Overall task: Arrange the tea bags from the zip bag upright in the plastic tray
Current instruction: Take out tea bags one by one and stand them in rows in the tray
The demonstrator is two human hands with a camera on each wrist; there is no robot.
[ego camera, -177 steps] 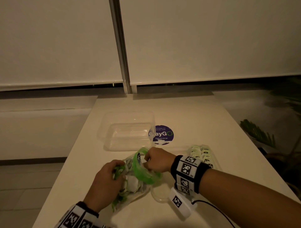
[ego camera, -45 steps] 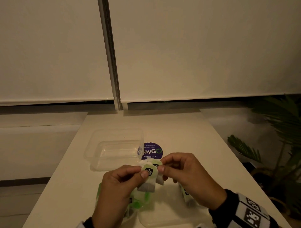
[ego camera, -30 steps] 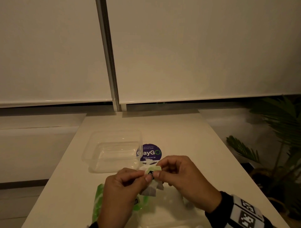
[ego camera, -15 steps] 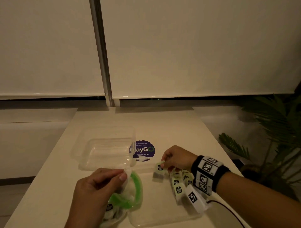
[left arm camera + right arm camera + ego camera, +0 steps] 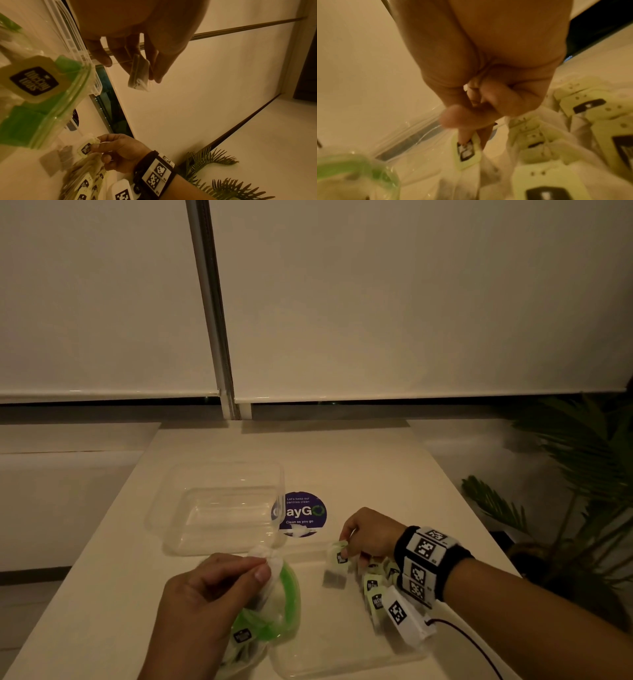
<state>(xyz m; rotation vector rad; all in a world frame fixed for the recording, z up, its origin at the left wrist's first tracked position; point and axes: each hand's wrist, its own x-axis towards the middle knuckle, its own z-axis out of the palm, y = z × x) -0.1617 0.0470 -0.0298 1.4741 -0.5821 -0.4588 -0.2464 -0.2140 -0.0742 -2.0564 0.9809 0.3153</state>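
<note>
While left hand (image 5: 209, 594) pinches a tea bag (image 5: 139, 73) over the green-rimmed zip bag (image 5: 274, 614), right hand (image 5: 370, 534) pinches another's tag (image 5: 340, 553), bag touching the plastic tray (image 5: 342, 652) on desk (image 5: 359, 460).

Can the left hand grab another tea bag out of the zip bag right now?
Probably not yet: the left hand already pinches a tea bag above the zip bag. The bag's green mouth looks open beneath it, so nothing else blocks it.
</note>
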